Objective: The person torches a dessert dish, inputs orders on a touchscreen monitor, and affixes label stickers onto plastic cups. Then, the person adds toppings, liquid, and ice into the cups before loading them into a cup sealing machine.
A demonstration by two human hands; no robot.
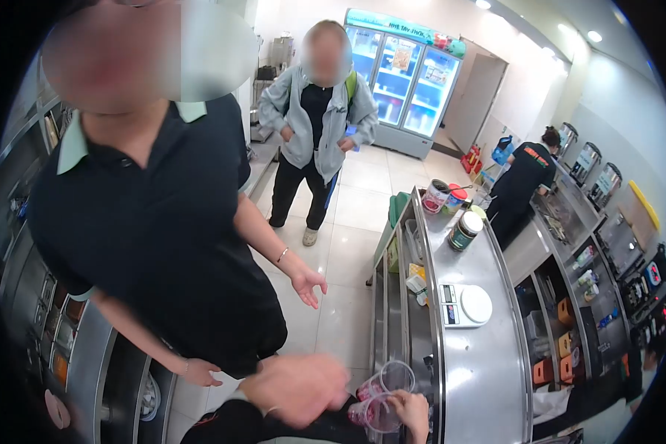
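Right hand [412, 414] pinches two clear plastic cups [382, 413] with pinkish-red contents near their rims, beside the metal counter [481, 370] that bears a kitchen scale [466, 305]; the left hand [297, 386] is blurred, its grasp impossible to tell.

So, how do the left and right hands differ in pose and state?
The left hand is blurred, its fingers hard to make out; the right hand is sharper, its fingers gripping clear cups with reddish contents. The left hand is farther from the steel counter; the right hand is close beside it. Both hands are bare.
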